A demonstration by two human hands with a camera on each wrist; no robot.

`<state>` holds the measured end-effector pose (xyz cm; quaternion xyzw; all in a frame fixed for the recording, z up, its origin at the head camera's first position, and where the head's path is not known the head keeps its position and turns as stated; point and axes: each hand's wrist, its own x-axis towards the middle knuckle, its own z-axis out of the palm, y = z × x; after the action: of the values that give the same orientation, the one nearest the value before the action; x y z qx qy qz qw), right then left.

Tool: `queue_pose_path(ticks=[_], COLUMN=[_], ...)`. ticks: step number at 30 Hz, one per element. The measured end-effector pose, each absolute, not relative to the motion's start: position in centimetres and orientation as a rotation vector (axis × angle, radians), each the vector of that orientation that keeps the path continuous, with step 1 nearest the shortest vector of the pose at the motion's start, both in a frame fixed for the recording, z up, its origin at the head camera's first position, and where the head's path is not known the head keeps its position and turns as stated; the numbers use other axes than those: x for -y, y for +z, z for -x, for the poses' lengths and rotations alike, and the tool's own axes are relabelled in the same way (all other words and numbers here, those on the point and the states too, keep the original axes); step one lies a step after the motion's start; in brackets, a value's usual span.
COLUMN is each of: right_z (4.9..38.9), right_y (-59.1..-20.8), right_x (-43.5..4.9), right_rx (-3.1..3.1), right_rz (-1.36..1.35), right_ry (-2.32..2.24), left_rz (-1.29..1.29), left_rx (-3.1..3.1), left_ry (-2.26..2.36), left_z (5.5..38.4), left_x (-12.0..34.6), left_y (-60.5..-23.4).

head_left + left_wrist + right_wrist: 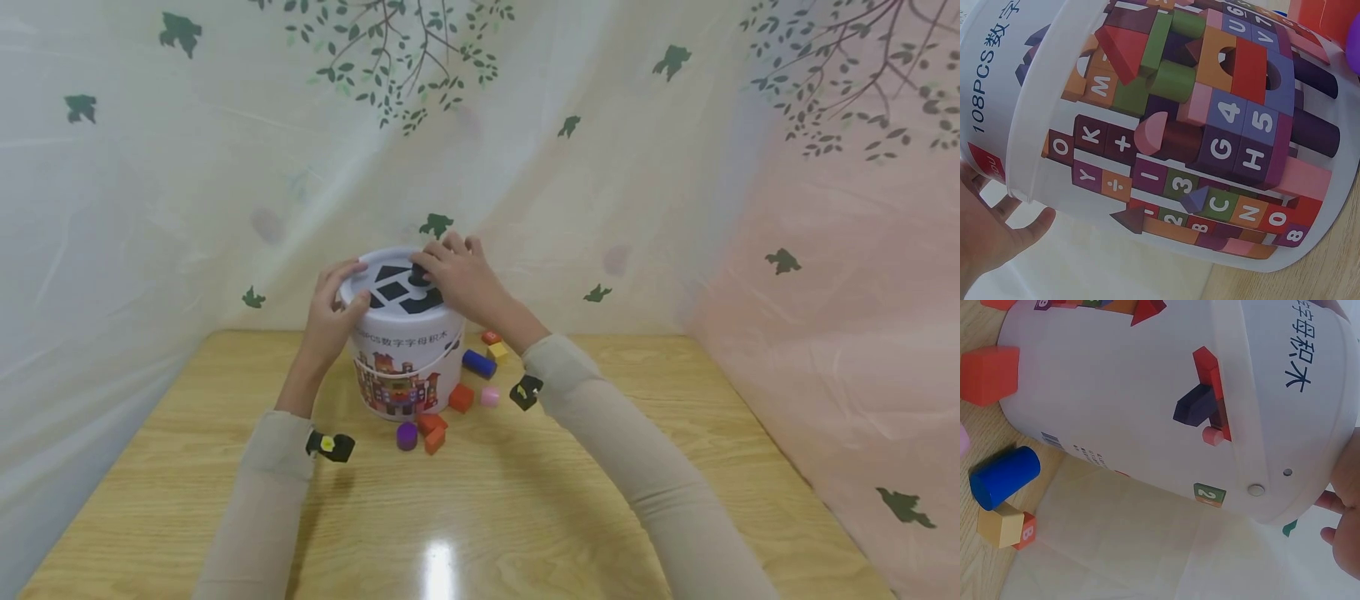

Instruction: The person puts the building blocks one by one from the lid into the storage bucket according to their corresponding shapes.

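Note:
A white bucket [408, 367] printed with colourful toy blocks stands upright on the table. Its white lid [367, 287] has several dark shaped cut-outs. My left hand [330, 308] grips the lid's rim at the left, fingers over the far side and thumb at the near edge. In the left wrist view the left hand [997, 231] is beside the bucket's top. Over the lid's right side, my right hand [472, 283] bends its fingers, the tips at a dark round spot. Whether they pinch a piece there is hidden. The right wrist view shows part of the right hand [1347, 512] by the rim.
Loose blocks lie around the bucket's base: a purple cylinder [407, 436], an orange-red block [461, 397], a pink block [490, 397], a blue cylinder [479, 363] and a yellow block [497, 352]. A pale patterned curtain [562, 208] hangs behind the wooden table [570, 500].

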<state>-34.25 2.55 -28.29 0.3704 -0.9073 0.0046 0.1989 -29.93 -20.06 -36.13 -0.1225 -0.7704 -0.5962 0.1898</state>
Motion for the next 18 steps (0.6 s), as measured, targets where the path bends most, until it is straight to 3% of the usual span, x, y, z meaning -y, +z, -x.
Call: queue_pose_path(ticks=[18], right_z=[34.10], right_y=[-28.35], right_x=[-2.45], right_rx=[2.550], right_rz=[-1.005], right_ry=[-0.015], left_rz=[0.347], left_rx=[2.162], left_ry=[-1.678], left_z=[29.59], left_x=[19.96], left_y=[-35.90])
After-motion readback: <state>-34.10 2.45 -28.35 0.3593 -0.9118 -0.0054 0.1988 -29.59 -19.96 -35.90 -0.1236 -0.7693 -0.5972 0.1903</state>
